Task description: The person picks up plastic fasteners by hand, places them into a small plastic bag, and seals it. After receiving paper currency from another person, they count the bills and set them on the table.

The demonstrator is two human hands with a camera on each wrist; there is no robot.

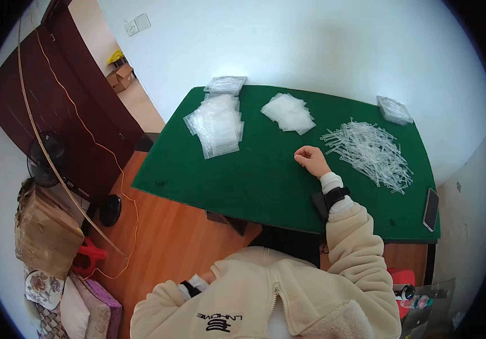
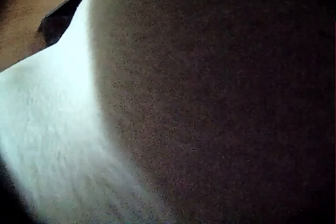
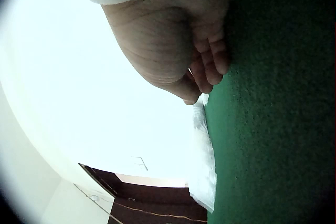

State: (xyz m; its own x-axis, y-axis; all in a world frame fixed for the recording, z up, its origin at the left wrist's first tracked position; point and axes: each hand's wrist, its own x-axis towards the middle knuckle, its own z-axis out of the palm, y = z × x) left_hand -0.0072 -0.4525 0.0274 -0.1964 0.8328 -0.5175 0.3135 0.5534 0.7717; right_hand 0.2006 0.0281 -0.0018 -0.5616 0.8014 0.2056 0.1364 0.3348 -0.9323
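Observation:
My right hand (image 1: 312, 161) rests on the green-covered table (image 1: 243, 186), its little-finger side down. Its fingers are loosely bent, with the thumb near the fingertips and nothing held, as the right wrist view of the hand (image 3: 173, 45) also shows. To its right lies a loose pile of thin clear plastic sticks with looped ends (image 1: 370, 153). Beyond it is a small stack of clear plastic bags (image 1: 288, 112); a larger stack of bags (image 1: 217, 127) lies further left. My left hand (image 1: 208, 277) is low at the jacket's front, mostly hidden; its wrist view is dark and blurred.
A clear packet (image 1: 226, 85) sits at the table's back left and another packet (image 1: 394, 110) at the back right. A phone (image 1: 430, 209) lies by the right edge. On the floor at left stand a fan (image 1: 46, 159) and a worn cardboard box (image 1: 48, 231).

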